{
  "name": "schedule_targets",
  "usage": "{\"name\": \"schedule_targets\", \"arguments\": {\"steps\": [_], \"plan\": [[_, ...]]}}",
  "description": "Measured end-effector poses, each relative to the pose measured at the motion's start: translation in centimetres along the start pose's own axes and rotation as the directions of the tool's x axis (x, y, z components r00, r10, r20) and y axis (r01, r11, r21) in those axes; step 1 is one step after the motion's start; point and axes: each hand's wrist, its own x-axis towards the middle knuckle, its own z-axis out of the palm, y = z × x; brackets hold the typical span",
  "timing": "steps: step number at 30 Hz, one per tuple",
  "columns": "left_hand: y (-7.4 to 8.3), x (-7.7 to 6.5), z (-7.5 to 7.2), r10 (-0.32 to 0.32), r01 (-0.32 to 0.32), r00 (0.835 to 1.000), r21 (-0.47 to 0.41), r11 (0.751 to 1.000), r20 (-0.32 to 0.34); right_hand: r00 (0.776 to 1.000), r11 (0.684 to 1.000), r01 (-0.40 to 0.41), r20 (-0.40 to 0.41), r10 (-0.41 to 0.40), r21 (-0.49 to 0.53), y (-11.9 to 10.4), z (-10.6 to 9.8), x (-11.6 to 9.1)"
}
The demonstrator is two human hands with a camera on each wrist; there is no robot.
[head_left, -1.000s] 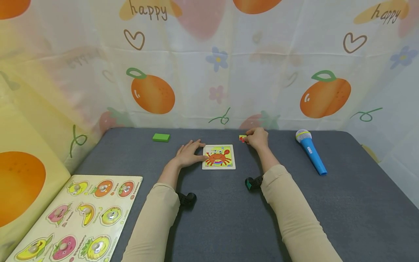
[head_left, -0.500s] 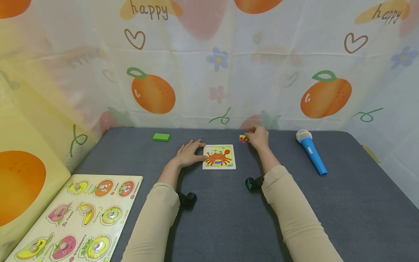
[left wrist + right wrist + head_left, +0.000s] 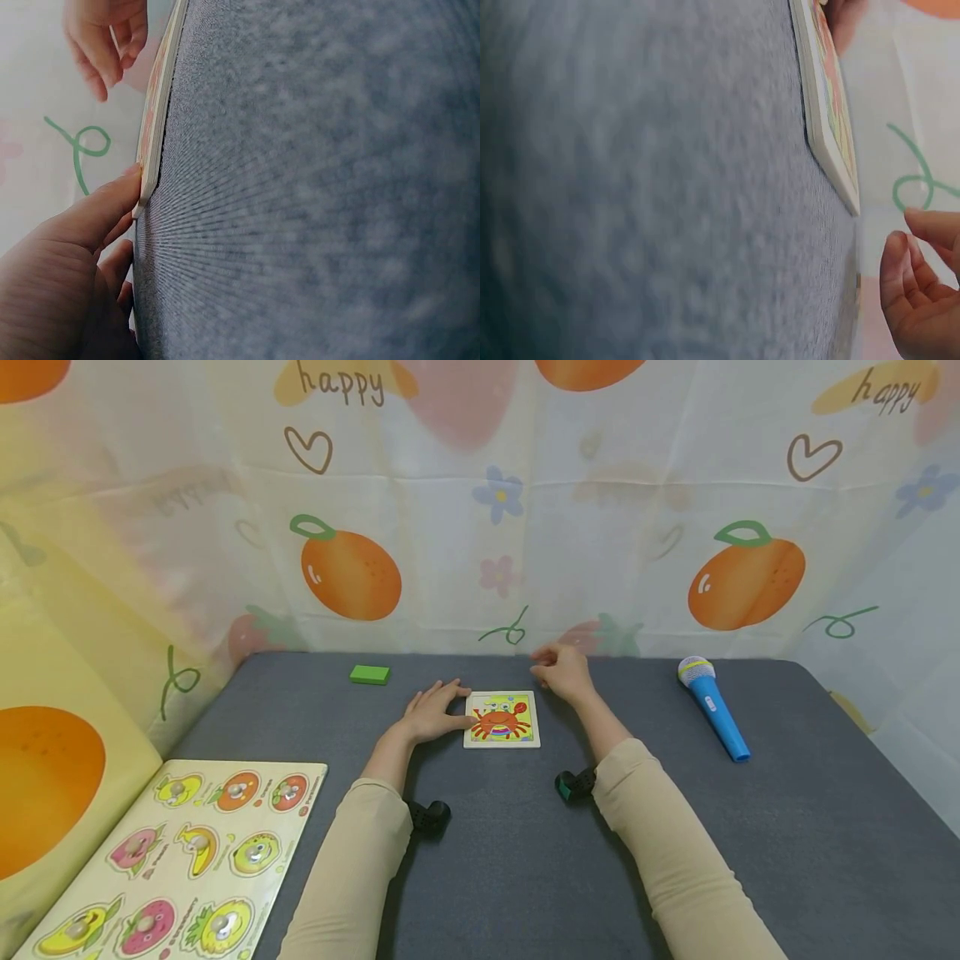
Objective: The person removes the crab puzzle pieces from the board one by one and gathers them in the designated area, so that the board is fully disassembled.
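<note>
The left hand [image 3: 435, 714] lies at the left side of a square crab jigsaw puzzle [image 3: 502, 735] in a pale frame. Its thumb touches the left edge and another finger is at the top left corner. In the left wrist view the thumb [image 3: 105, 206] extends straight to the puzzle's corner. Above and right of the puzzle is the right hand [image 3: 566, 675], fingers loosely bent. The right wrist view shows a gap between its thumb [image 3: 930, 225] and fingers, with nothing between them. The small red and yellow puzzle piece is hidden behind this hand in the head view.
A green block [image 3: 370, 675] lies at the back left of the grey table [image 3: 510, 877]. On the right is a blue toy microphone [image 3: 716, 710]. A fruit knob puzzle board [image 3: 247, 814] occupies the front left. A printed curtain [image 3: 450, 568] stands behind the table.
The right hand has shifted left from beside the small puzzle piece, and its fingers have come off it. The left hand and the crab puzzle have stayed in place.
</note>
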Motion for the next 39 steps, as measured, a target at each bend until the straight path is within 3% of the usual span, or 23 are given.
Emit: {"name": "schedule_targets", "arguments": {"steps": [7, 17, 39], "plan": [[0.0, 0.1, 0.0, 0.001, -0.001, 1.0, 0.008, 1.0, -0.002, 0.991, 1.0, 0.02, 0.132, -0.022, 0.016, -1.0, 1.0, -0.5], [-0.2, 0.3, 0.2, -0.005, 0.005, 1.0, 0.01, 1.0, 0.004, 0.946, 0.997, 0.073, 0.316, -0.077, 0.025, -1.8, 2.1, -0.8], [-0.3, 0.1, 0.0, 0.01, -0.01, 1.0, 0.007, 1.0, 0.021, 0.875, 0.985, 0.14, 0.479, -0.075, -0.102, -2.7, 2.6, -1.2]]}}
